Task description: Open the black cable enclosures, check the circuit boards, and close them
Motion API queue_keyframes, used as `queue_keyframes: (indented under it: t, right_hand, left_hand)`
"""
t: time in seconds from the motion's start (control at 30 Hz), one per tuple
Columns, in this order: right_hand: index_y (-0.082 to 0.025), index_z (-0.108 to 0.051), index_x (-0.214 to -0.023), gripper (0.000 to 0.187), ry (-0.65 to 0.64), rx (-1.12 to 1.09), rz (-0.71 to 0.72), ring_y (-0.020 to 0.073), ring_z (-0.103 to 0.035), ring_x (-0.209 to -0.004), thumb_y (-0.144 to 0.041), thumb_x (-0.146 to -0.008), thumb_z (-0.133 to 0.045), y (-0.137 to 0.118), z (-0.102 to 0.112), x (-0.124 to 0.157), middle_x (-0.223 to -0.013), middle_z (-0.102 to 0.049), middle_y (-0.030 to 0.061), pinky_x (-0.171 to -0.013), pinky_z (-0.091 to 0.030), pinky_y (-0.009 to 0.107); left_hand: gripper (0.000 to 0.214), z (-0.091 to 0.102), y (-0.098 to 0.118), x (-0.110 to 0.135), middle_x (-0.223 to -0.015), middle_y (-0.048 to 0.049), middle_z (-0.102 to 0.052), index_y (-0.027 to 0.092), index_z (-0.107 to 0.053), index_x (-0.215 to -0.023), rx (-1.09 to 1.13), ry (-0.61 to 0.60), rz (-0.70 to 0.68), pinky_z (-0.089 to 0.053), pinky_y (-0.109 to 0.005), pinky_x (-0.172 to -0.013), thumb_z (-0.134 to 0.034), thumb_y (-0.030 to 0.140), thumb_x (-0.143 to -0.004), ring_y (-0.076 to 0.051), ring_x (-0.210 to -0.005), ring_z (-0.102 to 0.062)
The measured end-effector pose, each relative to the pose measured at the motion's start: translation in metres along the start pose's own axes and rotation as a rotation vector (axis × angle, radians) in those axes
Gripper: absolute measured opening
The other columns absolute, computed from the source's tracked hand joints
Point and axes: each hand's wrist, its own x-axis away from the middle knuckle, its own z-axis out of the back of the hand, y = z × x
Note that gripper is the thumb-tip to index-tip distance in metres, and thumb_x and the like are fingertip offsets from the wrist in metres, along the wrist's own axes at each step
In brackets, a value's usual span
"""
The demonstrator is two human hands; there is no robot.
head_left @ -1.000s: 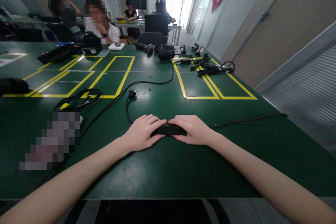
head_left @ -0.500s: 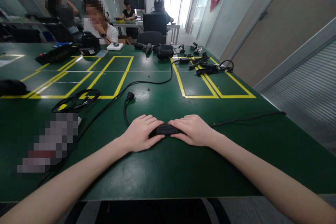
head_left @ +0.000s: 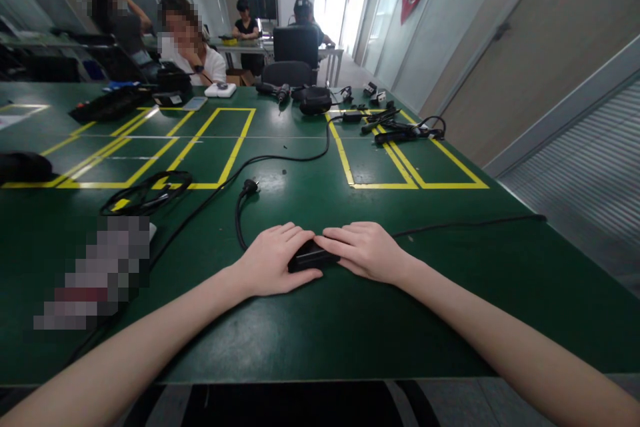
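Note:
A black power adapter (head_left: 315, 257) lies low over the table in front of me, slightly tilted. My left hand (head_left: 277, 260) is closed round its left end, with the thumb along the near side and fingers over the top. On its right end are the fingers of my right hand (head_left: 369, 252), closed, with the thumb mostly hidden. A black plug (head_left: 251, 187) with two visible metal pins rests beyond my left hand, its short cord running back under that hand. From behind my right hand a black cord (head_left: 470, 221) stretches toward the table's right edge.
The green table (head_left: 320, 333) has yellow tape outlines. A coiled cable (head_left: 145, 192) and a blurred-out item (head_left: 97, 273) lie left. Farther back are a power drill (head_left: 283, 93), a black pouch (head_left: 315, 100) and tangled cables (head_left: 400, 128). Several people sit beyond.
The adapter has tilted and turned between my hands, showing more of its side at the left. My right thumb has slipped from view behind the fingers, and both hands have shifted slightly.

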Motion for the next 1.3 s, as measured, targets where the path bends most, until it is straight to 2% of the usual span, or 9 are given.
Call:
queue_keyframes:
  t: [0.23,0.4,0.5,0.63,0.73,0.83,0.97,1.1,1.3]
  right_hand:
    - [-0.021,-0.07,-0.129,0.034,0.167,0.079,0.057,0.0149,-0.071,-0.082,-0.013,-0.108,-0.044,-0.007,-0.002,0.001,-0.118,-0.077,0.0107,-0.068,-0.051,0.027]
    - [-0.021,-0.068,-0.131,0.038,0.079,0.009,0.01,0.0167,-0.072,-0.084,-0.016,-0.107,-0.039,-0.004,-0.005,-0.001,-0.121,-0.075,0.0122,-0.071,-0.054,0.028]
    - [-0.019,-0.064,-0.133,0.034,0.007,-0.101,-0.029,0.0185,-0.072,-0.084,-0.026,-0.104,-0.048,-0.005,-0.002,-0.003,-0.121,-0.073,0.0134,-0.071,-0.055,0.029]
    - [-0.018,-0.061,-0.131,0.037,0.008,-0.371,-0.176,0.0216,-0.073,-0.091,-0.039,-0.1,-0.061,-0.009,0.001,-0.006,-0.119,-0.074,0.0119,-0.073,-0.056,0.03]
    - [-0.02,-0.062,-0.121,0.023,0.012,-0.576,-0.371,0.0169,-0.07,-0.077,-0.032,-0.103,-0.059,-0.01,0.0,-0.007,-0.102,-0.075,0.006,-0.068,-0.054,0.027]
    - [-0.021,-0.062,-0.112,0.013,0.026,-0.631,-0.45,0.0133,-0.062,-0.063,-0.03,-0.104,-0.059,-0.011,-0.002,-0.005,-0.087,-0.073,0.0008,-0.061,-0.048,0.025]
    - [-0.021,-0.064,-0.107,0.016,0.096,-0.527,-0.4,0.0124,-0.062,-0.059,-0.036,-0.103,-0.062,-0.011,-0.004,-0.002,-0.087,-0.075,0.0012,-0.058,-0.045,0.024]
    - [-0.02,-0.066,-0.109,0.016,0.095,-0.427,-0.296,0.0147,-0.069,-0.069,-0.033,-0.105,-0.058,-0.01,-0.003,-0.003,-0.09,-0.077,0.0037,-0.064,-0.048,0.025]
    - [-0.016,-0.059,-0.141,0.046,0.015,-0.336,-0.091,0.0237,-0.072,-0.097,-0.042,-0.103,-0.063,-0.007,-0.001,-0.006,-0.117,-0.072,0.0138,-0.079,-0.057,0.034]
  left_hand:
    - [0.041,0.003,0.007,0.003,-0.121,-0.0116,-0.075,0.018,-0.057,-0.131,0.215,-0.094,0.086,-0.057,-0.037,-0.089,-0.05,0.051,-0.107,-0.026,-0.104,-0.074]
    - [0.038,0.002,0.012,0.004,-0.113,-0.0116,-0.072,0.018,-0.057,-0.126,0.109,-0.075,0.093,-0.057,-0.04,-0.088,-0.05,0.051,-0.108,-0.027,-0.1,-0.07]
    - [0.039,0.001,0.01,0.004,-0.105,-0.0115,-0.07,0.016,-0.057,-0.123,-0.005,-0.072,0.07,-0.056,-0.041,-0.085,-0.05,0.051,-0.108,-0.027,-0.095,-0.068]
    - [0.04,-0.002,0.003,0.004,-0.103,-0.0118,-0.068,0.014,-0.057,-0.124,-0.112,-0.096,0.029,-0.055,-0.041,-0.086,-0.049,0.05,-0.108,-0.028,-0.095,-0.066]
    - [0.043,-0.004,-0.001,0.003,-0.105,-0.0122,-0.068,0.015,-0.057,-0.129,-0.15,-0.093,-0.015,-0.054,-0.042,-0.089,-0.047,0.051,-0.108,-0.028,-0.097,-0.065]
    - [0.048,-0.002,-0.003,0.003,-0.105,-0.0126,-0.069,0.014,-0.058,-0.13,-0.138,-0.053,-0.04,-0.053,-0.042,-0.088,-0.049,0.055,-0.107,-0.027,-0.096,-0.065]
    - [0.055,0.003,-0.005,0.002,-0.096,-0.0094,-0.07,0.016,-0.065,-0.115,-0.038,-0.017,0.03,-0.053,-0.039,-0.083,-0.053,0.067,-0.101,-0.025,-0.087,-0.066]
    - [0.049,0.003,-0.007,0.003,-0.081,-0.0046,-0.066,0.018,-0.064,-0.093,0.021,-0.033,0.098,-0.05,-0.033,-0.074,-0.042,0.059,-0.108,-0.02,-0.075,-0.062]
    - [0.048,0.002,-0.007,0.003,-0.078,-0.0034,-0.065,0.019,-0.06,-0.089,0.0,-0.062,0.103,-0.047,-0.031,-0.069,-0.041,0.058,-0.109,-0.02,-0.072,-0.062]
